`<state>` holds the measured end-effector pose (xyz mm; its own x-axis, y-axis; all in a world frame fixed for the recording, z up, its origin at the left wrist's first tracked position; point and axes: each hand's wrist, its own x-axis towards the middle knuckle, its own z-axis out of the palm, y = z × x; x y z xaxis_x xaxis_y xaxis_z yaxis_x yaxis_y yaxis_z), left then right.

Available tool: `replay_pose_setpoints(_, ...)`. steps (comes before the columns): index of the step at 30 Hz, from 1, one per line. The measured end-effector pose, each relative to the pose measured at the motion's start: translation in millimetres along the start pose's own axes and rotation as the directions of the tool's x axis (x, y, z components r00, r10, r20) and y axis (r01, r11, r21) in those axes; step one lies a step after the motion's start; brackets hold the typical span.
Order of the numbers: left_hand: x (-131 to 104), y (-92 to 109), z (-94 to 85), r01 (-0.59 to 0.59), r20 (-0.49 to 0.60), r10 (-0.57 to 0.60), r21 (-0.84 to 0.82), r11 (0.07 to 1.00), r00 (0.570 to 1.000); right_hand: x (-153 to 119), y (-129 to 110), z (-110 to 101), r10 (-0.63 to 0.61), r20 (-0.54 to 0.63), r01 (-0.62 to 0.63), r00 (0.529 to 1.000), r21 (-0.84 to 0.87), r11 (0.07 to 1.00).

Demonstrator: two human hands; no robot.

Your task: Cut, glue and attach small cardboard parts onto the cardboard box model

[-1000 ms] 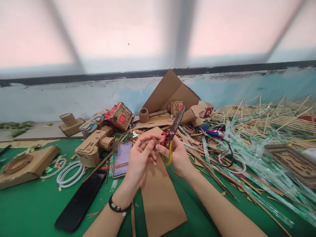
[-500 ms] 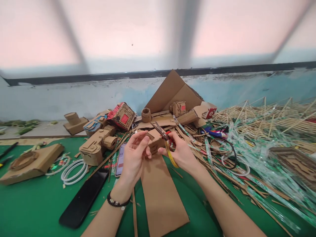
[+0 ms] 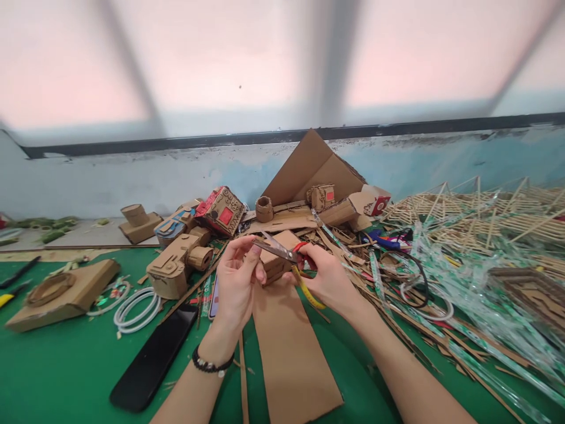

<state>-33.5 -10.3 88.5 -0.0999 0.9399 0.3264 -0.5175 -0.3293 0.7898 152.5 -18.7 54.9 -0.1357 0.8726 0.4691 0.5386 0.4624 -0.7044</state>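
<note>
The green counter (image 3: 62, 371) has its widest bare stretch in the lower left of the frame, with a smaller bare patch between the cardboard and the right forearm at lower centre. Its far side is crowded below the pale blue-and-white wall (image 3: 189, 179), and a tangle of clear and green plastic strips (image 3: 477, 312) fills the right of the frame. A long, flat brown cardboard panel (image 3: 293, 359) lies at lower centre, its straight edges running toward the bottom of the frame.

The right hand (image 3: 324, 274) is curled around the red and yellow handles of a pair of dark metal scissors (image 3: 280, 251) at the centre of the frame, the blades parted and pointing left. The left hand (image 3: 241, 277) has its thumb and forefinger brought together at the blade tips, its other fingers curled; whether it pinches something small cannot be told. A brown cardboard box (image 3: 273, 271) shows just behind the scissors.

Both forearms rise from the bottom edge and converge above the panel, the left wrist wearing a black beaded bracelet (image 3: 212, 364).
</note>
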Motion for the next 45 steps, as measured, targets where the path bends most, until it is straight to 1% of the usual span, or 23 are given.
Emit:
replay_pose_setpoints(8,0,-1,-3.3,-0.016,0.031,0.015,0.029,0.999,0.999,1,0,-1,-0.019,0.002,0.019,1.0,-0.026,0.999)
replay_pose_setpoints(16,0,-2,-2.9,-0.029,0.025,0.028,0.054,0.998,0.999,0,0,-1,-0.025,-0.005,0.024,1.0,-0.028,0.999)
replay_pose_setpoints(22,-2,-4,-2.8,-0.021,0.041,0.019,0.067,0.998,0.999,0,0,-1,-0.029,-0.008,0.029,1.0,-0.035,0.999)
replay_pose_setpoints(28,0,-7,-5.3,-0.027,0.038,0.024,0.081,0.996,0.999,1,0,-1,-0.03,-0.003,0.03,1.0,-0.048,0.998)
replay_pose_setpoints(36,0,-10,-7.7,0.001,0.026,-0.003,0.065,0.998,1.0,0,0,1,-0.033,-0.004,0.032,0.999,-0.066,0.997)
replay_pose_setpoints(45,0,-10,-7.5,-0.002,0.001,0.002,0.068,0.998,1.0,0,-3,0,-0.021,-0.007,0.021,1.0,-0.044,0.999)
